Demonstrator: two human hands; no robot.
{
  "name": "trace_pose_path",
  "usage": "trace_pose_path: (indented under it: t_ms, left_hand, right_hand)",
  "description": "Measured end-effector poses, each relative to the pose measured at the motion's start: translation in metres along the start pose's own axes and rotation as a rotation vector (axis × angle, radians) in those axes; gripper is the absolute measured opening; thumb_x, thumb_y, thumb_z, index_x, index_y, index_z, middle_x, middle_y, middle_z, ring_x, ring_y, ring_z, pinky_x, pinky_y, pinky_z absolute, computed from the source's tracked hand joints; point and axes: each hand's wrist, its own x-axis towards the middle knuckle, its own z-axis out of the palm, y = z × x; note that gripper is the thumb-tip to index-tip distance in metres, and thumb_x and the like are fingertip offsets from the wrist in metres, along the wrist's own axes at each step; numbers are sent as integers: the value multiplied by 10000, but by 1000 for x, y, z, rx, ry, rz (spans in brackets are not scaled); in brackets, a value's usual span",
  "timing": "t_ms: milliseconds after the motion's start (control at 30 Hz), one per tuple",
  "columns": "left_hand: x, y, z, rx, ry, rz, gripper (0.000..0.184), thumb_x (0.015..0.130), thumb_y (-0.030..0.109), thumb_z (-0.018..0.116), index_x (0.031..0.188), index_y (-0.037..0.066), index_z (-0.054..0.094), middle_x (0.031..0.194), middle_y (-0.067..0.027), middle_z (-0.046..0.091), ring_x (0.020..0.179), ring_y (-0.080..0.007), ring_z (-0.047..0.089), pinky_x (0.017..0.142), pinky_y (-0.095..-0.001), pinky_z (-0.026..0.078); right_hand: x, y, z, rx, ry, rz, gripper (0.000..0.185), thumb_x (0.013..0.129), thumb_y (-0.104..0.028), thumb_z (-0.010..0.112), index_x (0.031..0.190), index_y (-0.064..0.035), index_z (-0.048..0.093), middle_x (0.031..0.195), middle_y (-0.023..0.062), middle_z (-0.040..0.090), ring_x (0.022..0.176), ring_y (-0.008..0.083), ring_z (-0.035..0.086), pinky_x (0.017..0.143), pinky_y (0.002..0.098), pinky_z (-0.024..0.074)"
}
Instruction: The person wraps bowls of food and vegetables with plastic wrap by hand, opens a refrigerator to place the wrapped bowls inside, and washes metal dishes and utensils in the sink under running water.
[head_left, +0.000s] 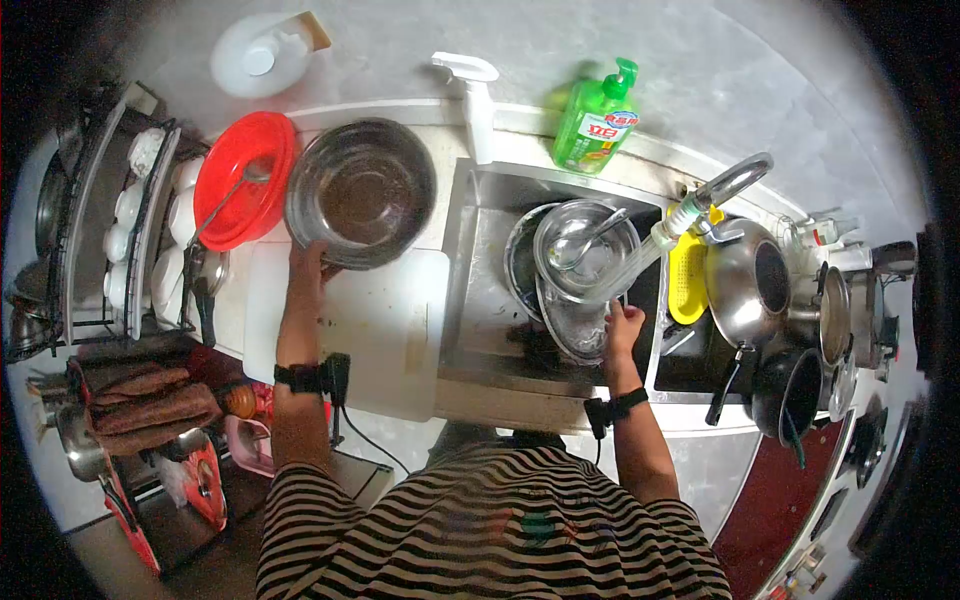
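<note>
My left hand (309, 262) grips the near rim of a wide steel basin (410, 215), which stands by the white cutting board (395, 350). My right hand (622, 327) is at the sink (480, 300), its fingers curled at the near edge of a steel bowl (548, 262); its exact grip is partly hidden. A ladle (600, 228) lies in this bowl. Beneath it sit other steel vessels, including a colander-like one (575, 335). The faucet (735, 180) points over the bowl, with what looks like a clear stream or sleeve below its spout.
A red basin (240, 190) with a ladle leans beside a dish rack (150, 230). Green detergent (597, 125) and a white bottle (478, 110) stand behind the sink. A yellow strainer (686, 280), a steel wok (735, 295) and a black pan (790, 390) crowd the right.
</note>
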Motion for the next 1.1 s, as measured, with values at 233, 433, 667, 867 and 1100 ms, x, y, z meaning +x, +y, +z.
trace_pose_path:
  t_ms: [233, 433, 667, 867, 1100]
  left_hand:
    - [52, -36, -35, 54, -10, -111, 436, 813, 200, 542, 1200, 79, 384, 1022, -113, 533, 809, -205, 598, 679, -322, 552]
    - [33, -37, -21, 407, 334, 378, 506, 818, 243, 598, 1211, 14, 375, 1117, -212, 452, 907, -307, 552, 743, -373, 517]
    - [-38, -63, 158, 698, -417, 698, 489, 695, -7, 623, 1161, 40, 481, 1184, -174, 472, 1107, -317, 451, 946, -378, 349]
    - [-57, -130, 266, 1244, -792, 1226, 679, 646, 220, 717, 1263, 150, 443, 1380, -64, 337, 1295, -299, 253, 1013, -555, 198]
    - [-51, -165, 291, 1445, -877, 1145, 119, 735, 156, 554, 782, 149, 663, 970, -21, 568, 969, -196, 490, 983, -531, 244]
  right_hand:
    - [32, 7, 22, 80, -290, 317, 349, 808, -179, 541, 1126, -95, 426, 762, 66, 539, 501, 164, 498, 387, 267, 403]
    - [32, -36, -19, -424, -257, 109, 308, 768, -92, 518, 1066, -26, 474, 805, 97, 586, 532, 189, 554, 361, 283, 401]
    - [59, -41, -59, -649, -449, -420, 450, 740, -112, 535, 1152, 28, 422, 779, 130, 587, 524, 218, 553, 417, 307, 445]
    - [-7, -147, -68, -564, -590, 35, 429, 749, -11, 481, 1176, 10, 447, 887, 136, 608, 718, 204, 596, 575, 279, 494]
    - [-7, -138, -73, -520, -507, -188, 392, 728, -77, 474, 1110, 13, 473, 740, 82, 572, 454, 137, 481, 364, 257, 357]
